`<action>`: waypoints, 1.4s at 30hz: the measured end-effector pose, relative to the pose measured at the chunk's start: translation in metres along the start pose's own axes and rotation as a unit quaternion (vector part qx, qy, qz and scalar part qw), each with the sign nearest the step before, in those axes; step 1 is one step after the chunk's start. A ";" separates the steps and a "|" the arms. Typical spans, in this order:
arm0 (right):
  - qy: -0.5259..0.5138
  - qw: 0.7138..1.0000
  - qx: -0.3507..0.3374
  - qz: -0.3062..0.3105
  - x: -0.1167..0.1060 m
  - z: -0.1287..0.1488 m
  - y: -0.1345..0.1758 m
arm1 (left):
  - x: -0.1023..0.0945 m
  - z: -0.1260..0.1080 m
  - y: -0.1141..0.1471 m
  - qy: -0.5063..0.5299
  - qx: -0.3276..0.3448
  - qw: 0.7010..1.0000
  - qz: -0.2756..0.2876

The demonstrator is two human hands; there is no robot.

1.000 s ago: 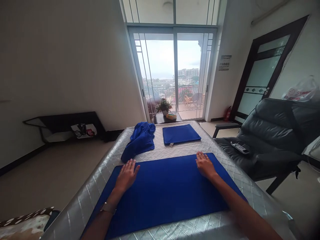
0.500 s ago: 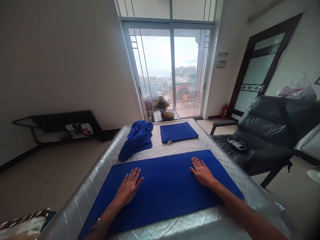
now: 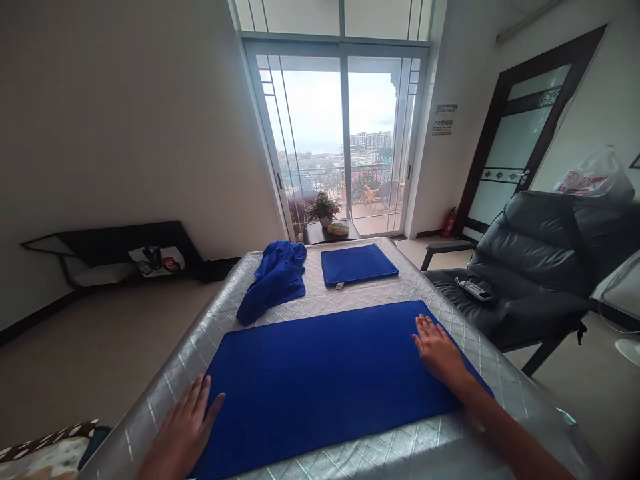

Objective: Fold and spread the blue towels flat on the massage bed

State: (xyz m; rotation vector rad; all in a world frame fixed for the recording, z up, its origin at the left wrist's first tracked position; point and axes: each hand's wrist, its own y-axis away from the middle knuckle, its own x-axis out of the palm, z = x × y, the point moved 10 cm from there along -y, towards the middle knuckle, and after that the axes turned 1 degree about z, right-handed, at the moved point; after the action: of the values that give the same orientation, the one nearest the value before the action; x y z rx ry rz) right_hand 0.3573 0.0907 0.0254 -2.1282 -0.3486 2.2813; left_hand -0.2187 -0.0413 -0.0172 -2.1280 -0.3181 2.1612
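Observation:
A large blue cloth [image 3: 320, 380] lies flat and smooth across the near part of a silvery quilted mattress [image 3: 350, 460]. My left hand [image 3: 183, 423] is open at the cloth's left edge, thumb over the blue and fingers stretched forward. On the cloth's right side my right hand [image 3: 437, 353] lies flat, fingers extended and close together. Beyond the large cloth is a neatly folded blue cloth [image 3: 359, 264] with a small white tag. To its left sits a crumpled blue cloth [image 3: 277, 277].
A black recliner [image 3: 520, 287] stands right of the mattress, with a power strip [image 3: 474, 289] on its seat and a plastic bag [image 3: 595, 177] on top. A low table with a potted plant [image 3: 324, 208] stands beyond the mattress. Patterned fabric [image 3: 45, 443] shows at lower left.
My hands have moved apart over the large cloth: the left toward its left edge and nearer me, the right toward its right edge. The other blue cloths have stayed put.

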 end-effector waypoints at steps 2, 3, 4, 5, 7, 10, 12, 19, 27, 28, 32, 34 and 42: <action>-0.050 0.996 -0.066 0.012 -0.001 0.061 0.022 | -0.001 -0.047 -0.010 0.045 0.015 0.999 0.023; -0.075 0.992 -0.100 0.028 0.001 0.093 0.034 | -0.002 -0.077 -0.013 0.064 0.038 0.996 0.043; -0.098 0.985 -0.134 0.044 0.002 0.123 0.046 | -0.003 -0.111 -0.014 0.079 0.073 0.992 0.061; -0.119 0.978 -0.161 0.061 0.003 0.148 0.057 | -0.007 -0.144 -0.013 0.092 0.115 0.986 0.074; -0.150 0.965 -0.193 0.096 0.006 0.182 0.074 | -0.014 -0.202 -0.005 0.115 0.201 0.968 0.096; -0.161 0.959 -0.196 0.129 0.011 0.183 0.083 | -0.017 -0.237 0.012 0.138 0.268 0.946 0.122; -0.150 0.962 -0.184 0.132 0.014 0.160 0.082 | -0.011 -0.222 0.018 0.138 0.252 0.949 0.130; -0.058 0.996 -0.047 0.045 0.040 -0.008 0.063 | 0.026 -0.051 0.041 0.045 0.035 0.993 0.107; -0.032 0.999 -0.006 0.031 0.060 -0.106 0.063 | 0.035 0.008 0.057 0.035 -0.010 0.987 0.154; -0.034 0.999 -0.005 0.027 0.051 -0.090 0.060 | 0.029 -0.001 0.047 0.034 -0.014 0.987 0.155; -0.068 0.994 -0.075 0.038 0.010 0.043 0.038 | -0.017 -0.111 -0.014 0.078 0.092 0.989 0.081; -0.091 0.985 -0.135 0.059 0.001 0.115 0.027 | -0.029 -0.187 -0.037 0.105 0.184 0.974 0.079; -0.091 0.982 -0.125 0.106 0.030 0.101 0.010 | 0.001 -0.212 -0.051 0.085 0.193 0.973 0.090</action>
State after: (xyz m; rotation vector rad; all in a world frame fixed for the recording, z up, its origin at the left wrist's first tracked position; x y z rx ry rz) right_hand 0.2564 0.0693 0.0001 -2.1638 -0.4536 2.6934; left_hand -0.0119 0.0265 -0.0092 -2.1528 0.2963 1.9070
